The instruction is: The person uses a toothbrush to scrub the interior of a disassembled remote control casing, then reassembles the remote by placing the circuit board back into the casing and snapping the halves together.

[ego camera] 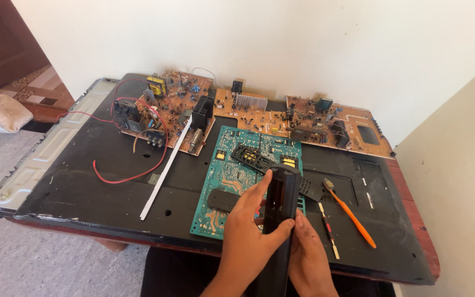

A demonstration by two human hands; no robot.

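Note:
Both my hands hold a long black remote-control casing [279, 220] upright over the near edge of the table. My left hand [247, 236] wraps its left side, thumb across the front. My right hand [307, 258] grips its lower right side. Just behind it lies a green circuit board [243, 159] with a black rubber keypad [254, 159] on it and a small black cover piece [224, 199].
A black flat panel [83, 181] covers the table. Brown circuit boards [171, 110] [314, 118] with red wires [133, 176] lie at the back. A white strip [163, 173], an orange toothbrush [353, 214] and a thin screwdriver [328, 228] lie nearby. A wall [457, 165] stands close on the right.

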